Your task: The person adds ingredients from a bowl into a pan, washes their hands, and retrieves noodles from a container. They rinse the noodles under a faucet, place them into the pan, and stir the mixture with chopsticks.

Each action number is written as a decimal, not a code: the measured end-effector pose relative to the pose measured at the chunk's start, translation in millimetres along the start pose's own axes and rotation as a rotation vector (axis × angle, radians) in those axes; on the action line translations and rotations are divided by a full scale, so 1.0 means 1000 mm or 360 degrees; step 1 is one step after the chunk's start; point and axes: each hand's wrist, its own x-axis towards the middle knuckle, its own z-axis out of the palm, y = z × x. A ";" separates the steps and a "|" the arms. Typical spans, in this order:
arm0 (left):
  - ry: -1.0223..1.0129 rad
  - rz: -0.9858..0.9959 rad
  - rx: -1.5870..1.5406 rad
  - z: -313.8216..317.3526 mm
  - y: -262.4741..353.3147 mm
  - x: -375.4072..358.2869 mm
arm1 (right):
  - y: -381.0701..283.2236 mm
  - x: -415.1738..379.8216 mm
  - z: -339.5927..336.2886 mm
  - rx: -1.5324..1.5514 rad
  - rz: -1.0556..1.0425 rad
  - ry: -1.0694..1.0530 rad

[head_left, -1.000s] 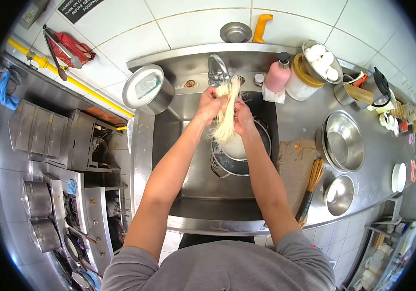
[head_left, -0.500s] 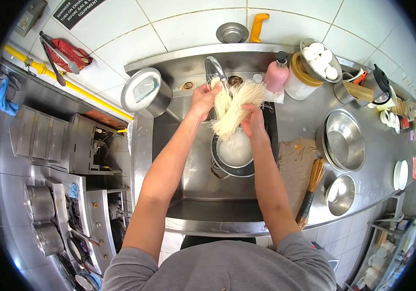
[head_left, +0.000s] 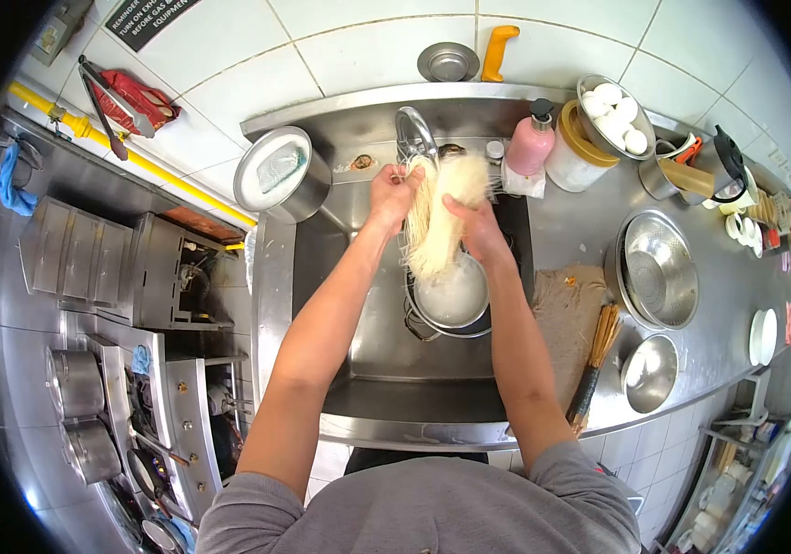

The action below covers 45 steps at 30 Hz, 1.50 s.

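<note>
A bundle of pale dry rice noodles hangs folded between my hands, just below the curved metal faucet. My left hand is closed on its left side near the spout. On its right side my right hand grips it, thumb across the strands. Directly beneath, a round metal pan with whitish contents rests in the sink. The noodles' lower end hides the pan's far rim. Whether water is running I cannot make out.
Left of the sink stands a large lidded pot. To the right are a pink pump bottle, a yellow-rimmed tub, a bowl of eggs, metal colanders, a small bowl, a brown cloth and a bundle of sticks.
The noodle bundle has turned more upright, its right part now raised and its lower end shifted down. My right hand has rolled, with its thumb now over the strands. The view shifted slightly.
</note>
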 end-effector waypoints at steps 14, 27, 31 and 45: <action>-0.0367 -0.0050 -0.0311 -0.004 0.027 -0.022 | -0.014 0.019 -0.003 -0.0404 -0.0153 0.0010; -0.0450 -0.0034 0.0192 0.018 0.032 -0.006 | 0.011 0.027 -0.006 -0.0140 -0.0014 -0.0048; -0.0558 -0.0106 0.0396 0.010 0.037 -0.041 | -0.007 0.024 0.013 -0.0064 0.0081 -0.0104; -0.0921 -0.0395 -0.0565 -0.005 0.015 -0.026 | 0.033 -0.058 -0.022 -0.0711 -0.0420 0.0066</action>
